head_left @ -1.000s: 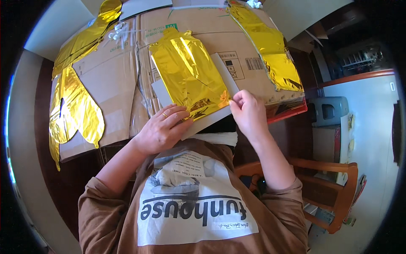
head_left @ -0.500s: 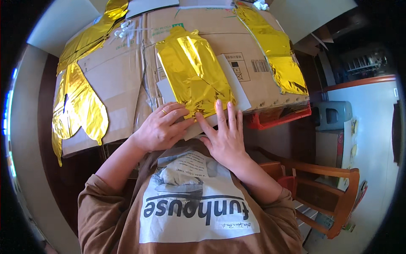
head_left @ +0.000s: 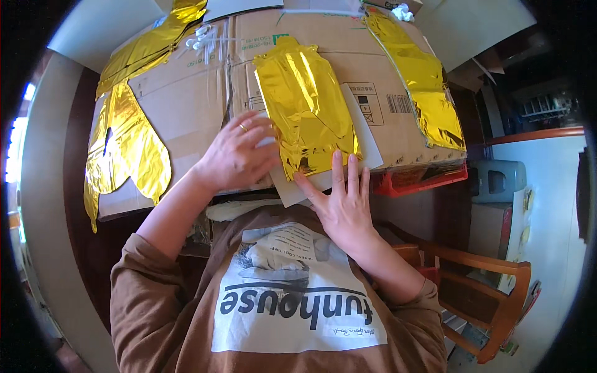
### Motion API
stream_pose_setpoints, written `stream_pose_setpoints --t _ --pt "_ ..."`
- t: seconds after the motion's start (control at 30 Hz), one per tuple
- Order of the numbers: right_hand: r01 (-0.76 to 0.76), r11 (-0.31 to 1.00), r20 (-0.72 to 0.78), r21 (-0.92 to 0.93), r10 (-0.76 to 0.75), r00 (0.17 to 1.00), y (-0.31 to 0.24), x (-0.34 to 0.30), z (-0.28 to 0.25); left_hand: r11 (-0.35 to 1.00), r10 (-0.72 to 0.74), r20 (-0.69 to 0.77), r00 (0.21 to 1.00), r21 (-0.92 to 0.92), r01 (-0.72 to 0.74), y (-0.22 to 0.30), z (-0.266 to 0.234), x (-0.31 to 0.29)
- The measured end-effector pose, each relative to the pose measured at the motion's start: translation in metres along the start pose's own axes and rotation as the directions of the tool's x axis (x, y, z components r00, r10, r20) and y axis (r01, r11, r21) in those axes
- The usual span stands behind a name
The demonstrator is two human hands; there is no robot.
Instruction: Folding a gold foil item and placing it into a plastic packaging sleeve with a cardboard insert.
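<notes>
A: What are the hands doing?
B: The right hand (head_left: 336,202) is spread wide, its fingers flat over the near edge of a gold foil balloon (head_left: 305,99). The left hand (head_left: 233,155), wearing a ring, has its fingers loosely bent at the balloon's left edge; I can't tell whether they pinch anything.
A: Where is that balloon?
B: Lying flat on a grey card (head_left: 369,133), near the person and right of the middle of the surface.
A: And the surface?
B: Brown cardboard (head_left: 193,105), creased and taped, with printed marks. A second gold foil piece (head_left: 124,140) lies along its left side, its near end hanging past the edge. A third (head_left: 416,71) lies along the right. Clear straws (head_left: 222,48) and small white bits sit toward the far left.
A: What's around it?
B: A red crate (head_left: 416,184) below the cardboard's right edge, a grey-blue plastic stool (head_left: 500,171) beyond that, and a wooden chair (head_left: 472,264) beside the person, to the right. The far right corner is dark and blurred.
</notes>
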State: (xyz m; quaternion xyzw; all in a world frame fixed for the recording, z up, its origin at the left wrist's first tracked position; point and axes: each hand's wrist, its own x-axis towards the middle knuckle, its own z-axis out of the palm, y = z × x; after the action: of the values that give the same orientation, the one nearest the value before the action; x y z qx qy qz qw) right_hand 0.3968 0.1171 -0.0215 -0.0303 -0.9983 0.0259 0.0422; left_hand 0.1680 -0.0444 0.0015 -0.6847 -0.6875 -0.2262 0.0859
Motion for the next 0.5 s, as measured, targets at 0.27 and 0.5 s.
stream_pose_setpoints --t 0.27,0.5 --pt "0.006 1.0 0.041 -0.025 -0.005 0.999 0.001 0.0 -0.002 0.987 -0.007 -0.101 0.995 -0.158 -0.009 0.018 0.024 0.03" --pt "0.042 0.998 0.026 -0.048 -0.041 0.999 0.004 0.001 -0.004 0.979 -0.204 0.19 0.96 0.063 0.195 -0.005 0.052 0.039"
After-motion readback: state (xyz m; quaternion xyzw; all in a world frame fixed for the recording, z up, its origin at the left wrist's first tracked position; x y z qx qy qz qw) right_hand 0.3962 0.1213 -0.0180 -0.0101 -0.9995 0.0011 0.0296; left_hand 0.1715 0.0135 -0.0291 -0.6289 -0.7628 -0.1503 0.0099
